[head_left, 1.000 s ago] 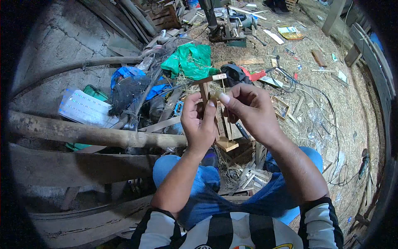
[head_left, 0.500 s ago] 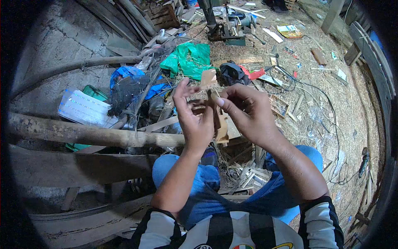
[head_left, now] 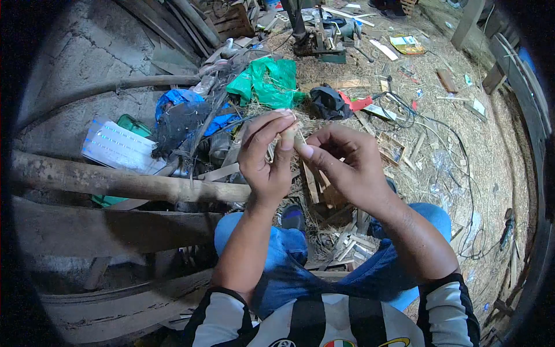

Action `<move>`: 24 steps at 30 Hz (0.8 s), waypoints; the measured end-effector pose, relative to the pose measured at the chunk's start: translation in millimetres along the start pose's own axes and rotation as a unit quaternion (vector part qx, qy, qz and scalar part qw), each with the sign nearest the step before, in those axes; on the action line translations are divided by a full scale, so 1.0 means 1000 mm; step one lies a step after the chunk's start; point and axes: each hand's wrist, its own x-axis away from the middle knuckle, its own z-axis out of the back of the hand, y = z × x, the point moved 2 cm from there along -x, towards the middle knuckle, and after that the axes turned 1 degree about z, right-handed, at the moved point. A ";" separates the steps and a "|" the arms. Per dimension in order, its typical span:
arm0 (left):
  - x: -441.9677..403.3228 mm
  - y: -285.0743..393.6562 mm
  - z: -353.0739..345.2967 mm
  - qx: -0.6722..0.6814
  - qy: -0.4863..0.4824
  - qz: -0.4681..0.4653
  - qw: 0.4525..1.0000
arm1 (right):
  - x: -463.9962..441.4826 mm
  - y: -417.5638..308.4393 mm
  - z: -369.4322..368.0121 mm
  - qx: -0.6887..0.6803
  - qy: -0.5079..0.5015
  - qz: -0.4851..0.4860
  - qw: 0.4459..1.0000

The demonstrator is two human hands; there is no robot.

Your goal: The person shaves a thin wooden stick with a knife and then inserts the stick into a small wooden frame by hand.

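Note:
My left hand (head_left: 265, 153) is raised in front of me, its thumb and fingertips pinched on a small pale piece (head_left: 288, 137). Close against it on the right, my right hand (head_left: 350, 156) has thumb and forefinger pressed together at the edge of the same piece. Fingers hide most of this piece, so its kind cannot be told. Below the hands, between my knees, lie brown wooden pieces (head_left: 332, 195), partly covered by my right hand.
A bamboo pole (head_left: 127, 180) runs across on the left, above a wooden plank (head_left: 115, 231). Ahead lie a green plastic bag (head_left: 269, 81), a black bag (head_left: 328, 103) and a machine on a stand (head_left: 329, 43). Cables (head_left: 471, 196) and scraps litter the right-hand ground.
My left fingers have closed from a more spread pose into a pinch. The brown wooden piece that stood up behind my hands no longer shows there.

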 end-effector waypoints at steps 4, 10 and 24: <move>0.000 -0.001 0.000 0.017 0.007 0.013 1.000 | 0.000 -0.003 -0.002 -0.034 -0.005 -0.034 0.999; -0.002 0.002 -0.002 -0.009 0.012 -0.029 0.999 | 0.000 -0.011 -0.003 -0.131 -0.014 -0.113 0.985; 0.010 0.008 -0.011 0.056 0.029 0.075 0.995 | 0.007 -0.004 -0.013 -0.171 0.025 -0.067 0.983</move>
